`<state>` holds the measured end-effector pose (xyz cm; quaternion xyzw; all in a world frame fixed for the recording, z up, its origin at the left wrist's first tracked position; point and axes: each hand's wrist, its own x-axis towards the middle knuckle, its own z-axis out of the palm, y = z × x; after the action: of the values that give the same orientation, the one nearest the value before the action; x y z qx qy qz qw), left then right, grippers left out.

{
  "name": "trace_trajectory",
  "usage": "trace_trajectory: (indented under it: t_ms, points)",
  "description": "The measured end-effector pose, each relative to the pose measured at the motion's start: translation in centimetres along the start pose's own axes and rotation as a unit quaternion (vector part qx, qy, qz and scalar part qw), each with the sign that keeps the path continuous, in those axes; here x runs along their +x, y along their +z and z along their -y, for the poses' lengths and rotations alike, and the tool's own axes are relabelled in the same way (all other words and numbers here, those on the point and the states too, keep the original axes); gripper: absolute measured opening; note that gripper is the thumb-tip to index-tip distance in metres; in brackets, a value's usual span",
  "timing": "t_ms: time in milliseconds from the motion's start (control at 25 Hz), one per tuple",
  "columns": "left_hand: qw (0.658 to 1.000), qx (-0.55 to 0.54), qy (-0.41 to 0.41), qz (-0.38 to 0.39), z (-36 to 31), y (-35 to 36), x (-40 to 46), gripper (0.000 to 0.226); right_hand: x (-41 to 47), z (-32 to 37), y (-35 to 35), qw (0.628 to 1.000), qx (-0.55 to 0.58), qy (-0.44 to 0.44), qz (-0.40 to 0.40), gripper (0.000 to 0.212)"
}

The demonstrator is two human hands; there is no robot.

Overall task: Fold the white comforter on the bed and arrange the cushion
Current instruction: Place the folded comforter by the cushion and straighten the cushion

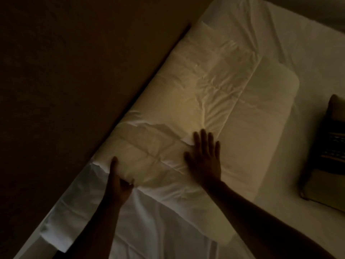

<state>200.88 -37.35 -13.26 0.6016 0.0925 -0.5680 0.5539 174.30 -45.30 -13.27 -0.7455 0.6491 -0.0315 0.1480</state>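
Observation:
The white comforter (196,94) lies folded into a long thick strip along the left edge of the bed, its top creased. My left hand (117,182) grips the strip's near end, thumb on top and fingers curled under the fold. My right hand (204,157) rests flat on the comforter, palm down, fingers spread. A tan cushion with dark stripes (326,154) lies on the sheet at the right edge of the view, partly cut off. The room is dim.
The white bed sheet (308,53) covers the mattress to the right and toward me. A loose white corner of sheet (56,227) hangs over the bed's left edge. Dark floor (65,71) fills the left side.

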Motion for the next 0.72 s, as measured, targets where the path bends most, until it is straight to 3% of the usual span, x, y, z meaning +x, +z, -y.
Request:
trace_trajectory:
  t_ms: [80, 280, 440, 560, 640, 720]
  points:
    - [0.999, 0.008, 0.032, 0.001, -1.4, 1.6, 1.0, 0.055, -3.2, 0.1, 0.7, 1.0, -0.006, 0.004, 0.0, 0.073]
    - [0.996, -0.016, 0.075, 0.036, -2.6, 1.4, 0.5, 0.061, -7.6, 1.3, 1.2, 0.998, 0.01, 0.048, 0.037, 0.064]
    - [0.988, 0.01, 0.146, -0.042, -2.3, -0.3, 1.2, 0.064, -9.4, 0.8, 1.1, 0.997, 0.009, 0.068, 0.025, 0.062]
    - [0.988, 0.058, 0.05, -0.137, -1.7, -2.5, 3.1, 0.073, -13.1, 0.5, 2.7, 0.996, -0.028, 0.055, 0.058, 0.064]
    - [0.945, 0.243, 0.084, -0.202, -2.0, -2.8, 3.6, 0.077, -15.3, 0.3, 3.8, 0.995, -0.033, 0.069, 0.07, 0.064]
    - [0.841, 0.443, 0.209, -0.231, -1.8, -0.7, 2.2, 0.078, -16.8, 0.2, 4.0, 0.993, -0.017, 0.085, 0.078, 0.063]
